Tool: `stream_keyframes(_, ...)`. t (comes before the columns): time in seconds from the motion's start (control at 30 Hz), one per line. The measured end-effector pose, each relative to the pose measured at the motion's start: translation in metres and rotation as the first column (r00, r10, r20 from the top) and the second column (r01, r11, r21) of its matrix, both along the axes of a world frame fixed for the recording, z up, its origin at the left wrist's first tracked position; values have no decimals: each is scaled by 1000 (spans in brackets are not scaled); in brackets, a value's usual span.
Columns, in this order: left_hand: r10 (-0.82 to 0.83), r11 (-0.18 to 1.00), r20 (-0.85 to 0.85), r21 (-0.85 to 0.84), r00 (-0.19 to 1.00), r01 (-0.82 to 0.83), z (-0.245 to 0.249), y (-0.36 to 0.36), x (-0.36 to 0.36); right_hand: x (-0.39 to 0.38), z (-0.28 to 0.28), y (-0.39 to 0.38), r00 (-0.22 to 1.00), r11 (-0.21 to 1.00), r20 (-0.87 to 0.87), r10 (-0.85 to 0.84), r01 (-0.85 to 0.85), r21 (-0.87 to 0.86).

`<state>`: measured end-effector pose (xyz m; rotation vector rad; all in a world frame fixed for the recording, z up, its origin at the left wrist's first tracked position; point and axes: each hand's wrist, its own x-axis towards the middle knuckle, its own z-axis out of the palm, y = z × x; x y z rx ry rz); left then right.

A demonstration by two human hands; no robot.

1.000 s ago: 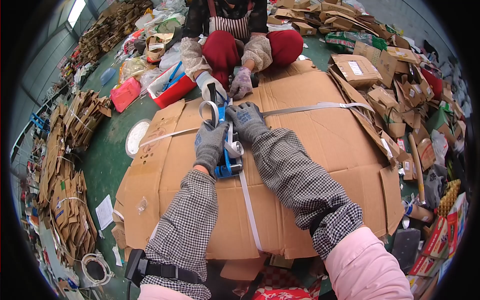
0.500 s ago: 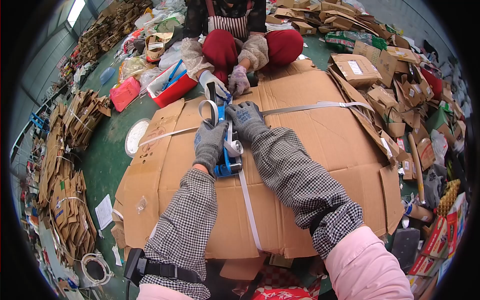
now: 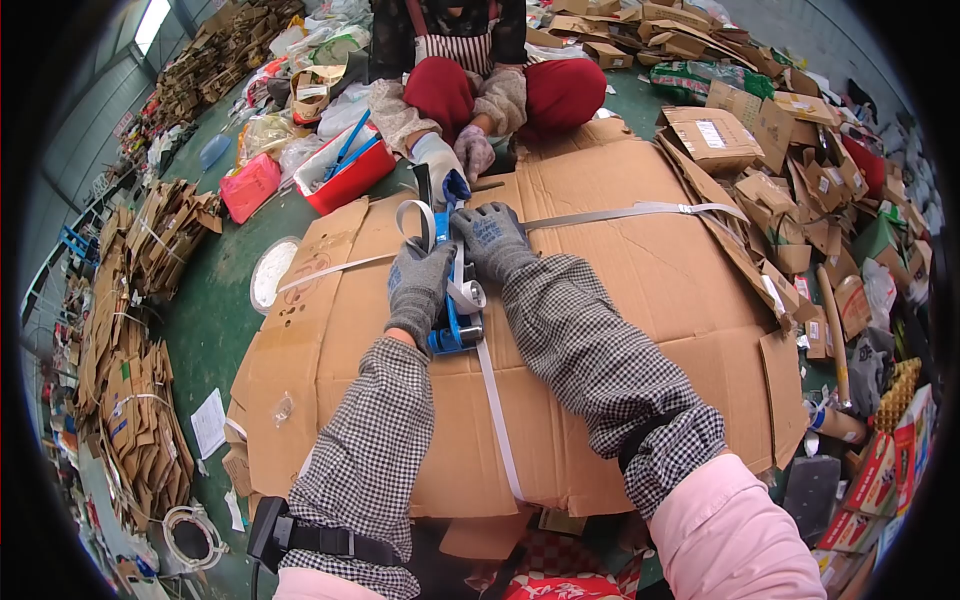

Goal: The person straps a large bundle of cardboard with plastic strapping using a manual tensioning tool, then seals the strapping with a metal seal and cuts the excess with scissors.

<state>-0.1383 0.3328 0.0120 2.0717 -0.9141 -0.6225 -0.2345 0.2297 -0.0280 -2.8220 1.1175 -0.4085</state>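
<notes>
A blue strapping tensioner (image 3: pixel 457 335) lies on top of a bale of flattened cardboard (image 3: pixel 380 440). My left hand (image 3: pixel 418 285), in a grey work glove, is wrapped around its left side. Pressed close against the far right side of the tool is my right hand (image 3: pixel 492 242), also gloved, its fingers curled and their tips partly hidden. White plastic strap (image 3: pixel 495 420) runs from the tool down the near side of the bale, and a loop of strap (image 3: pixel 403 215) curls up by my left hand. Across from me, a co-worker's gloved hand (image 3: pixel 437 165) is at the tool's far end.
A second strap (image 3: pixel 630 212) crosses the bale sideways. The co-worker crouches at the far edge, beside a red box (image 3: pixel 345 175) with blue tools. Loose cardboard boxes (image 3: pixel 715 140) pile up on the right; tied cardboard stacks (image 3: pixel 140 420) stand at left on the green floor.
The co-worker's hand at the tool's far end has shifted slightly and turned, and their other hand has moved a little. My own hands and the tensioner stay in place.
</notes>
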Motion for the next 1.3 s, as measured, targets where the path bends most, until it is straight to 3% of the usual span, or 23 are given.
stream_keyframes(0.47,-1,1000,21,13,1000,1,1,0,0,0,6,1,999,999,-29,-18,19,51)
stream_keyframes(1.3,43,999,52,-9,998,-43,-7,-4,3,-3,7,-4,995,979,86,-48,30,202)
